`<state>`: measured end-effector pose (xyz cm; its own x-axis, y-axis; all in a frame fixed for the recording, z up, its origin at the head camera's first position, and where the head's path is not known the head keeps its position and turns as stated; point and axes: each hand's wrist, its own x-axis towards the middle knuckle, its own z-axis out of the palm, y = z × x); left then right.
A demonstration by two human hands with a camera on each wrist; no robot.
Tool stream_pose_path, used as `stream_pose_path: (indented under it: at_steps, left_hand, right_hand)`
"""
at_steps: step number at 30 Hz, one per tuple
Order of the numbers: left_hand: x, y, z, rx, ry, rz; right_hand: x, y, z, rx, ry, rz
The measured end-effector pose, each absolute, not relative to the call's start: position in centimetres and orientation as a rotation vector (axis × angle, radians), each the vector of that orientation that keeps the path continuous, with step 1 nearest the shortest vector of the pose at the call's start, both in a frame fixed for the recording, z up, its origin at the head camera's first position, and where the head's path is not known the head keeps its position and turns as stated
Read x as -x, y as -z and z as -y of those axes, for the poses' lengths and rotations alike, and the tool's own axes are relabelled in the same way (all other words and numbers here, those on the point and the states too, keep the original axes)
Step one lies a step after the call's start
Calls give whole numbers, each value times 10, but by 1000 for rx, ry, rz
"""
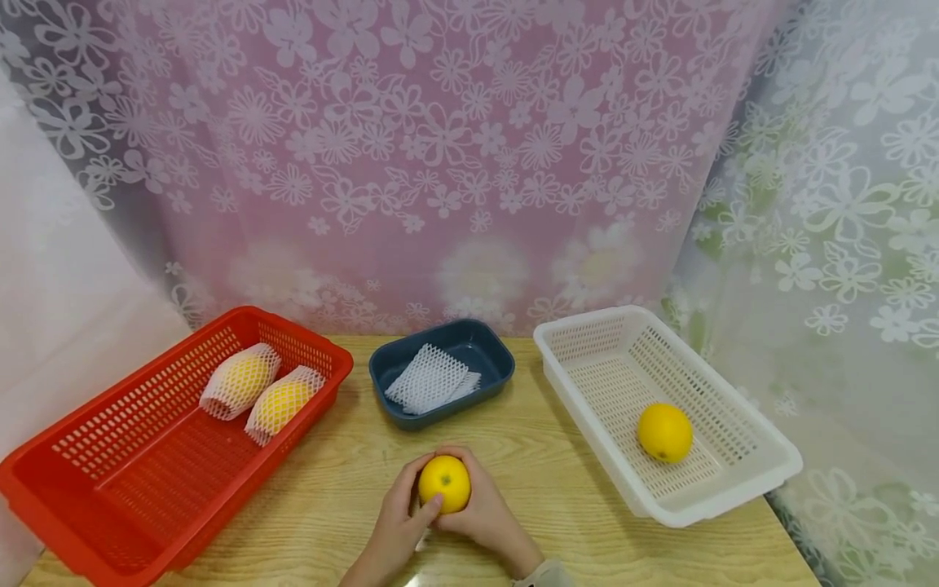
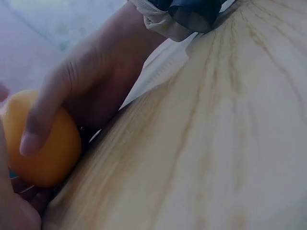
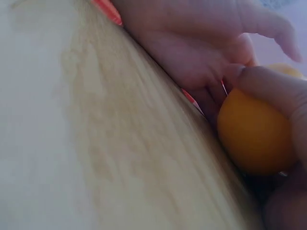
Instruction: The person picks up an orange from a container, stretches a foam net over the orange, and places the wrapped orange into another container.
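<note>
Both hands hold one yellow-orange orange [image 1: 445, 481] low over the wooden table's near middle. My left hand [image 1: 396, 522] curves round its left side, thumb across its lower front edge. From the right, my right hand [image 1: 490, 512] cups it, fingers wrapping the far side. The left wrist view has the right thumb [image 2: 38, 127] pressed on the orange [image 2: 53, 153]. In the right wrist view the left palm [image 3: 192, 43] faces the orange [image 3: 254, 132], its fingers partly hidden behind the fruit.
At left, a red basket [image 1: 165, 522] holds two oranges in white foam nets [image 1: 242, 379]. A dark blue tray [image 1: 480, 355] with flat foam nets [image 1: 429, 379] stands at the back middle. On the right, a white basket [image 1: 594, 371] contains one bare orange [image 1: 664, 433]. Flowered curtains hang behind.
</note>
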<state>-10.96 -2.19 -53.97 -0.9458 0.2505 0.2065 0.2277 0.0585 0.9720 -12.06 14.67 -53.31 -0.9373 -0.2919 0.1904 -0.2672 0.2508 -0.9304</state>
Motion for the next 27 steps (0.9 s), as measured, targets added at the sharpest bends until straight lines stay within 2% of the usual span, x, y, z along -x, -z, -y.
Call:
stream_pose_path:
  at_steps: [5,10,13,21,27]
  left_hand:
    - [109,541,20,-445,-2020,-2301]
    - [109,543,21,-483,-1999,-2387]
    - [108,542,22,-501,-1980,-2409]
    - [108,539,23,-508,-1941,-2437]
    - [110,534,20,-508,-1903,-2449]
  right_hand:
    - [122,539,-151,678,1879,-2382]
    - [125,541,-158,886,2024,-2136]
    - [125,540,-161,911,2128,-1993]
    - [129,534,-160,453,2431,-1802]
    - [140,521,-155,235,2512,-2084]
